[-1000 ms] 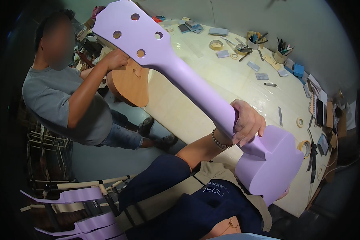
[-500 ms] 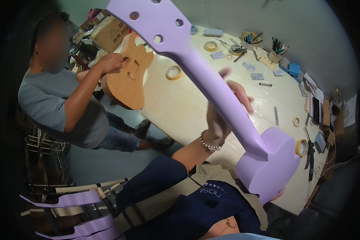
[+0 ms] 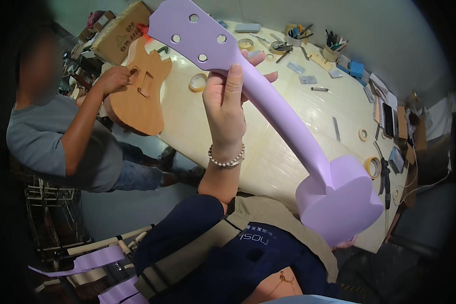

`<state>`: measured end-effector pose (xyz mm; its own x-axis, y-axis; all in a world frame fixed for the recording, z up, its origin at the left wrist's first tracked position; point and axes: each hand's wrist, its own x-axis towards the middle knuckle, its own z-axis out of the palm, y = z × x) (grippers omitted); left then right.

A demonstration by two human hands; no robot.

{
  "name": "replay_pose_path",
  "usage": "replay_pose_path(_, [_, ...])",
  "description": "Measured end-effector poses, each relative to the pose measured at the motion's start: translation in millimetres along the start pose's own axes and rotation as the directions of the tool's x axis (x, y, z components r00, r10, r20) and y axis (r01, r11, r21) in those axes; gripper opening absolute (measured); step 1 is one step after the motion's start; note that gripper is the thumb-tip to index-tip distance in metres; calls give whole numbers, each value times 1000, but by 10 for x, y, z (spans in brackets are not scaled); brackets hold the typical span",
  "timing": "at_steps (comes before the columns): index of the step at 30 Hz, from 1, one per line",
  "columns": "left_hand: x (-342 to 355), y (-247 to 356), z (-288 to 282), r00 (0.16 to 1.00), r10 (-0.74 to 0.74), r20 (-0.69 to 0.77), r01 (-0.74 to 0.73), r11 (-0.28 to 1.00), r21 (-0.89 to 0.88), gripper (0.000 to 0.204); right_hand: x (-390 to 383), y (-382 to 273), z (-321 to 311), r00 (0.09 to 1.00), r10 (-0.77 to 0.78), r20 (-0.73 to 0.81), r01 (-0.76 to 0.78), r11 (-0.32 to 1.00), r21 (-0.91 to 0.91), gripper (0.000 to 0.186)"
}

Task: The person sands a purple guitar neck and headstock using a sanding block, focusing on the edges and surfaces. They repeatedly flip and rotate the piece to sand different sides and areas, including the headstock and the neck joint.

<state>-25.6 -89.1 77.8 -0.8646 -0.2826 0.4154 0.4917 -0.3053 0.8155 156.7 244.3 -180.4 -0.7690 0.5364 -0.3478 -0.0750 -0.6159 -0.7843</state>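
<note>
My left hand point(image 3: 226, 107) is clamping the lilac ukulele point(image 3: 283, 119) just below its headstock point(image 3: 200, 38); long axis is running down-right over the table point(image 3: 268, 157) to my mostly hidden right hand point(image 3: 346, 243). Can't tell its grip.

- Navy short sleeve point(image 3: 180, 223), left of centre at the bottom
- Navy garment front point(image 3: 283, 248) with white lettering, lower centre
- Tan fabric panels point(image 3: 276, 210) alongside
- Silvery beaded bracelet point(image 3: 227, 162), mid-frame
- Thin gold-coloured chain point(image 3: 283, 277), bottom centre
- Light-blue cloth point(image 3: 309, 300), bottom edge
</note>
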Motion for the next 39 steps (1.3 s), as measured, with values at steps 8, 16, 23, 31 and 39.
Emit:
replay_pose_path(8, [81, -224, 155, 983, -9, 185, 23, 997, -73, 49, -137, -209, -217, 989, -89, -116, 104, 985, 136, 40])
replay_pose_path(16, [158, -661, 206, 983, -182, -16, 179, 977, -113, 43, -511, -118, -356, 936, -169, -310, 292, 864, 410, 39])
replay_pose_path(23, [-265, -1006, 1230, 885, -254, 390, 292, 956, -40, 40, -1312, -213, -441, 894, -279, -350, 432, 745, 508, 47])
replay_pose_path(31, [-507, -1227, 1717, 719, -304, 625, 363, 931, 35, 37, -1725, 67, -548, 777, -320, -543, 557, 750, 356, 59])
replay_pose_path(39, [-612, -1276, 1891, 607, -313, 731, 363, 927, 96, 33, -1845, -23, -620, 712, -273, -647, 590, 732, 340, 51])
